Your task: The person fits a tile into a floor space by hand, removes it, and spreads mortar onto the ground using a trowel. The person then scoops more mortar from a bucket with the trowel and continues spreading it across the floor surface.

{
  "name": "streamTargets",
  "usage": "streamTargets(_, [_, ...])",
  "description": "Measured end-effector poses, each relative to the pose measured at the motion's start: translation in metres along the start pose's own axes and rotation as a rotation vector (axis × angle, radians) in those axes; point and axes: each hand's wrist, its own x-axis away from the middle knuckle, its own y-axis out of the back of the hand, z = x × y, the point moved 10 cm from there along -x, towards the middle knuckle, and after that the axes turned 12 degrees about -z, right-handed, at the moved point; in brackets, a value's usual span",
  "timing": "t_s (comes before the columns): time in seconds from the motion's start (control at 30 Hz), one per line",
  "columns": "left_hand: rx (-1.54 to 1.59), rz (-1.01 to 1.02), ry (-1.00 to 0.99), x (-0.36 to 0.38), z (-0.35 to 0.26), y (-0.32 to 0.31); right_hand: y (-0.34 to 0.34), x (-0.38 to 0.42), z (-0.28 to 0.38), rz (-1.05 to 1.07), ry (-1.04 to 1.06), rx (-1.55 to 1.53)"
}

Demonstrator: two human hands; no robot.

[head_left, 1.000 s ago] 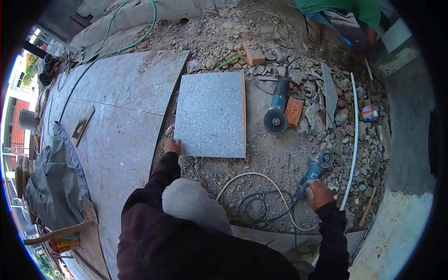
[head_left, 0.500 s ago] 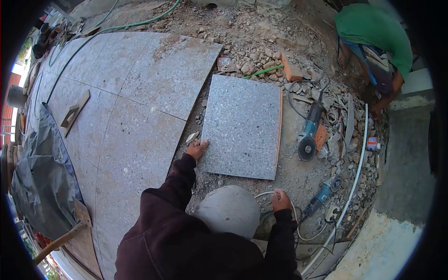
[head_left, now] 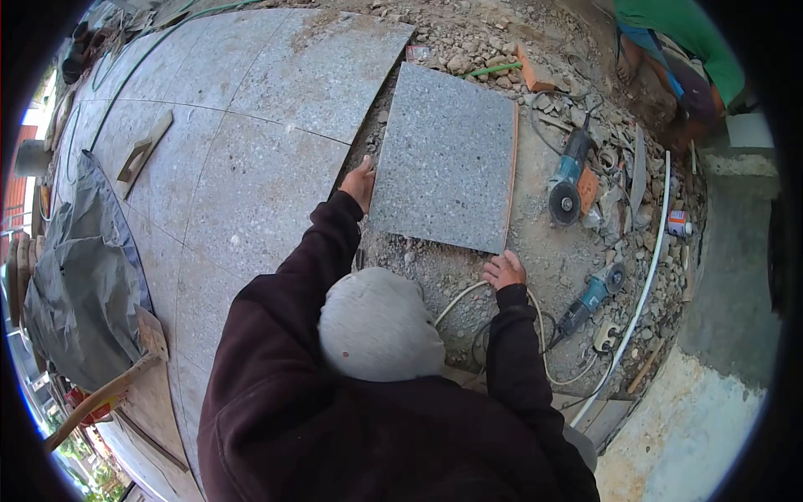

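A square grey speckled tile (head_left: 447, 159) with an orange strip along its right edge lies over the dirt, slightly askew to the laid tiles (head_left: 276, 176). My left hand (head_left: 358, 182) grips its left edge, fingers partly hidden at the rim. At the tile's near right corner is my right hand (head_left: 505, 269), its fingers slightly apart and pointing left, the thumb against the corner. Nothing shows inside that hand. A grey cap and dark sleeves fill the near middle of the view.
Two angle grinders (head_left: 567, 177) (head_left: 592, 299) lie to the right, near a socket block (head_left: 606, 337), cables and a long white pipe (head_left: 644, 293). A wooden float (head_left: 144, 155) and grey sheet (head_left: 88, 293) are at left. Another person in green (head_left: 690, 38) bends at upper right.
My right hand has moved up to the tile's near right corner. My left hand has shifted up along the left edge. The whole view has shifted, with the tile appearing higher.
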Motion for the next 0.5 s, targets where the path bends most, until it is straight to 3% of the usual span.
streamTargets(0.1, [-0.232,-0.114,-0.13,0.0,-0.003,0.003,0.005,0.006,0.005,-0.055,0.005,0.106])
streamTargets(0.13, [-0.271,-0.091,-0.173,0.005,-0.008,-0.004,0.008,0.014,0.017,-0.204,0.06,0.264])
streamTargets(0.17, [-0.315,-0.06,-0.21,0.011,-0.012,-0.013,0.011,0.0,0.012,-0.23,0.077,0.221])
streamTargets(0.23, [-0.425,-0.058,-0.245,-0.004,-0.019,-0.009,0.015,-0.025,0.042,-0.331,0.705,0.765])
streamTargets(0.27, [-0.355,-0.002,-0.154,0.005,-0.018,-0.036,0.0,0.009,0.065,-0.419,0.747,0.984])
streamTargets(0.3, [-0.281,0.069,-0.113,0.012,-0.016,-0.065,-0.005,0.011,0.06,-0.342,0.559,1.069])
streamTargets(0.4, [-0.337,0.159,0.032,0.02,-0.001,-0.138,-0.002,0.005,0.056,-0.243,0.4,1.216])
streamTargets(0.47, [-0.714,0.18,0.009,-0.01,-0.01,-0.132,0.014,0.059,0.094,-0.367,0.373,1.278])
streamTargets(0.5, [-0.66,0.123,-0.03,0.003,-0.009,-0.152,0.016,0.068,0.101,-0.419,0.396,1.373])
